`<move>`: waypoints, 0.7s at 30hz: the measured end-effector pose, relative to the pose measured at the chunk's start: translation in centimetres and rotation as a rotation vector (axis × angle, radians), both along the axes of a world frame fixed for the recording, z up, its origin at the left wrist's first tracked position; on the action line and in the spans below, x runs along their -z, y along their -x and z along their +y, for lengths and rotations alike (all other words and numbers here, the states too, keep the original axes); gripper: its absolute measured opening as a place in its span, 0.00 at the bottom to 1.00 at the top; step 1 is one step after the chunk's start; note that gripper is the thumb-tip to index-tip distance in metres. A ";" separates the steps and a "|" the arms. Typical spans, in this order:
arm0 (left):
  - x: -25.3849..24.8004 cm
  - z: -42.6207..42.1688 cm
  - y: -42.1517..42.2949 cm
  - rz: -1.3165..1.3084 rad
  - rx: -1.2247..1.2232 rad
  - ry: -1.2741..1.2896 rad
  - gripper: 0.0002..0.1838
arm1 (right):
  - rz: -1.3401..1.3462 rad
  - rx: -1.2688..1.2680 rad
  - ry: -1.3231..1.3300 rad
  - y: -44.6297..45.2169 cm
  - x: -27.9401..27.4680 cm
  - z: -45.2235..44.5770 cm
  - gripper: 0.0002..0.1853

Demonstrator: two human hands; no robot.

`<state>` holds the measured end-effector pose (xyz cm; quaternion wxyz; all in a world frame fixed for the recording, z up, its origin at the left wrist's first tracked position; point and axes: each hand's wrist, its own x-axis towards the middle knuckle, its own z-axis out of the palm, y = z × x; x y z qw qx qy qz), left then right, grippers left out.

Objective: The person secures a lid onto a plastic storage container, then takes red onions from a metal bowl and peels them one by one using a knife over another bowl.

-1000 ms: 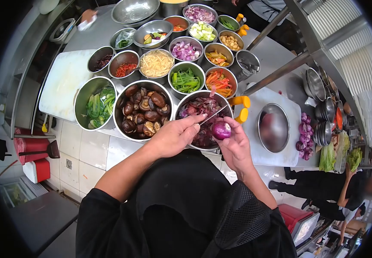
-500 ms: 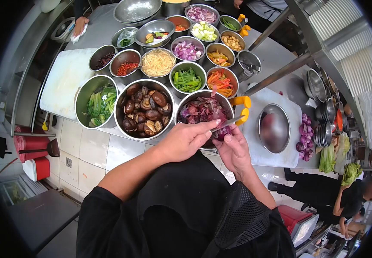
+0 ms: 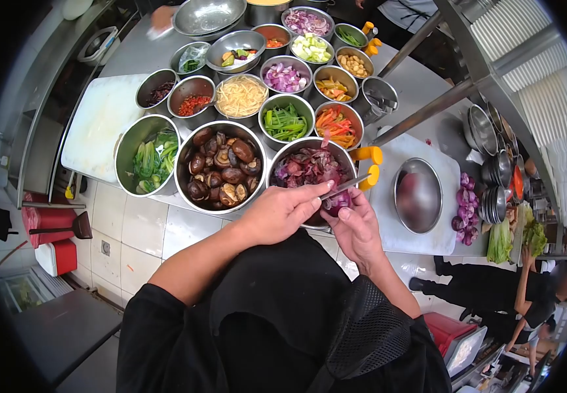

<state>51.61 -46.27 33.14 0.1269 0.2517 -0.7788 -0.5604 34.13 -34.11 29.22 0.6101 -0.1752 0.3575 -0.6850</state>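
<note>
My left hand (image 3: 282,211) is closed around a knife (image 3: 352,185), its handle hidden in the palm and its blade pointing right. In my right hand (image 3: 357,226) a purple onion (image 3: 337,203) is gripped between thumb and fingers, with the blade against its upper side. Both hands are over the near edge of a steel pot (image 3: 275,162) filled with dark red onion skins (image 3: 309,167). Left of that stands a pot of brown mushrooms (image 3: 221,164).
Pots of cut vegetables crowd the steel table (image 3: 421,98). On the right board (image 3: 388,229) sits a steel bowl (image 3: 417,195), with onions (image 3: 467,209) beyond. A white board (image 3: 100,124) lies left. A co-worker (image 3: 532,288) holds lettuce (image 3: 534,237) at right; another hand (image 3: 163,18) wipes at top.
The onion and knife have come together, with the blade now across the onion. My left hand has shifted slightly right. The co-worker's hand at the top has moved right.
</note>
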 end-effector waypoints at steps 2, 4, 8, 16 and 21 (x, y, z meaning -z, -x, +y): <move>0.7 -0.2 -0.1 -0.003 -0.003 -0.198 0.23 | 0.006 -0.003 0.003 0.0 -0.1 0.0 0.25; 0.7 -0.3 -0.2 -0.032 -0.004 -0.292 0.23 | 0.006 0.019 0.005 -0.2 -0.1 -0.2 0.26; -0.6 0.5 -0.3 0.035 0.019 0.132 0.21 | 0.035 0.013 0.017 -0.5 -0.6 -0.4 0.25; 1.1 -0.1 -0.1 0.103 -0.115 0.015 0.20 | 0.052 0.012 0.014 -0.3 0.4 -0.3 0.26; 1.0 -2.3 -0.7 -0.023 -0.216 -0.203 0.21 | 0.041 -0.050 0.040 0.0 -0.7 0.1 0.28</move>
